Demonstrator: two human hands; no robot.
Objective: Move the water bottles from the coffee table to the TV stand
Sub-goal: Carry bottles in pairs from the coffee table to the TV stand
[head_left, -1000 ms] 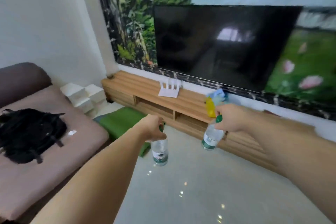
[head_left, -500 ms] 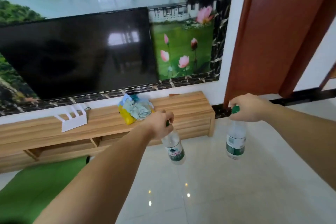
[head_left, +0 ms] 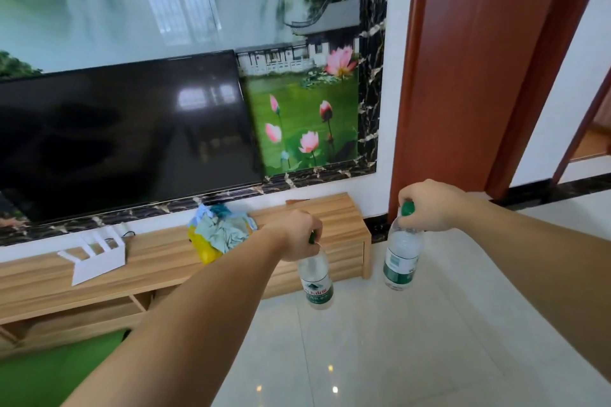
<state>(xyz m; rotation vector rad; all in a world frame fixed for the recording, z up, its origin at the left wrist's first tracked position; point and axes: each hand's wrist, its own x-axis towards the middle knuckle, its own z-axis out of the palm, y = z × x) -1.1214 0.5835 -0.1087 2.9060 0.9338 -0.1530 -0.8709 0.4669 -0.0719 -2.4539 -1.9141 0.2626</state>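
Observation:
I carry two clear water bottles with green caps and green labels, each hanging by its neck. My left hand (head_left: 294, 235) grips the left bottle (head_left: 315, 277) in front of the right end of the wooden TV stand (head_left: 158, 254). My right hand (head_left: 429, 208) grips the right bottle (head_left: 401, 258), which hangs over the floor just past the stand's right end. Both bottles are in the air, lower than the stand's top. The coffee table is out of view.
On the stand lie a white router (head_left: 96, 256) and a bundle of yellow and blue cloth (head_left: 218, 235). A black TV (head_left: 125, 139) hangs above. A brown door frame (head_left: 479, 69) stands at the right, a green mat (head_left: 56, 370) lies at the lower left on white tiled floor (head_left: 380, 357).
The view has swung right along the TV stand, from the sofa side to its right end by the door. Both hands keep their bottles and are closer to the stand.

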